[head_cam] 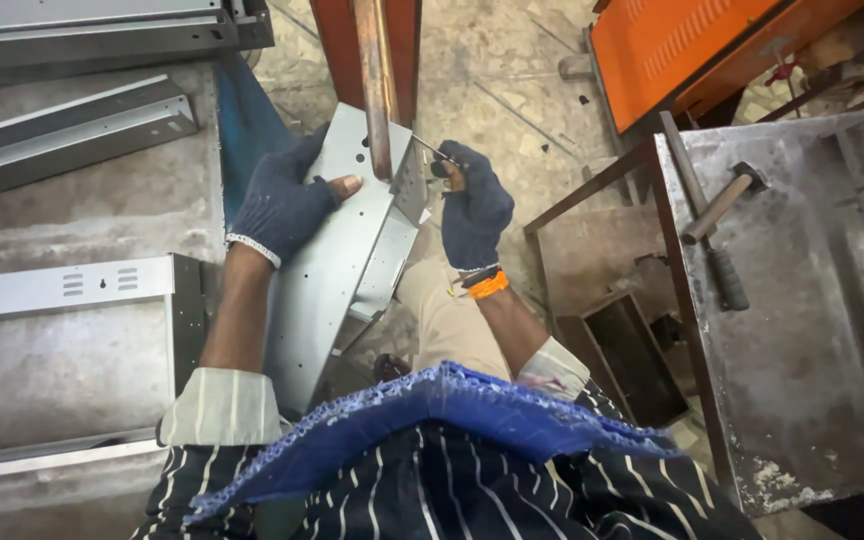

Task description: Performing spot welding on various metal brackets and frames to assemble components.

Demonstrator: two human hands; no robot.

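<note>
1. two gloved hands work at frame centre — the left hand [282, 205] grips a folded grey sheet-metal panel [337, 270], fingers clamped on its upper edge.
2. right hand [474, 210] pinches a thin metal tool [435, 153] beside a copper rod [375, 90].
3. right of frame — a hammer [720, 225] lies on a steel table [812, 380].

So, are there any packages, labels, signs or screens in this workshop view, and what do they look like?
None show: no package, label, sign or screen.
What is there is bare metalwork:
Grey sheet-metal panel, centre, held by the gloved left hand.
Gloved right hand, centre, pinching a thin metal tool.
Orange perforated metal cover, top right.
Hammer, on the grey steel table, right.
</note>
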